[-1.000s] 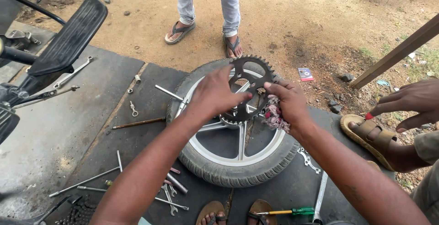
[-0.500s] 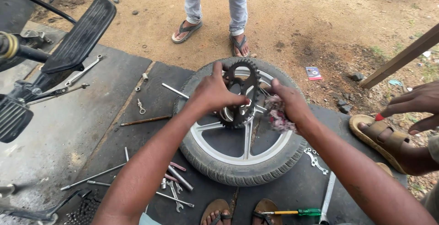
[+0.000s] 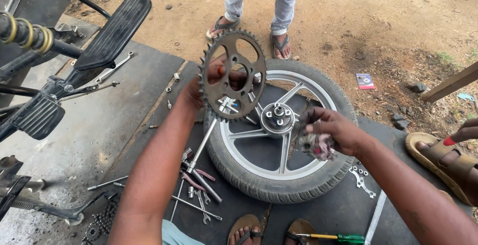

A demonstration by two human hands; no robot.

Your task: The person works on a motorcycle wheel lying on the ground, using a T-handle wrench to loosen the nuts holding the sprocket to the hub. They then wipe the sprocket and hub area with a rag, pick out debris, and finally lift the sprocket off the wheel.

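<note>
Dark rubber matting (image 3: 124,125) laid over bare dirt carries the work. Nearest, at the mat's near edge, sandalled feet (image 3: 269,230) flank a green-handled screwdriver (image 3: 331,236), with spanners and rods (image 3: 199,195) scattered to the left. Beyond them a motorcycle wheel (image 3: 279,135) lies flat on the mat, its hub (image 3: 278,113) bared. The right hand (image 3: 331,135) closes its fingers around a grimy rag (image 3: 314,145) over the wheel's right spokes. The left hand (image 3: 214,83) grips a toothed sprocket (image 3: 233,75), held upright above the wheel's far left rim and clear of the hub. So the sprocket appears to be off; any cleaning and refitting seem left. Farther off, another person's legs (image 3: 261,6) stand on the dirt.
</note>
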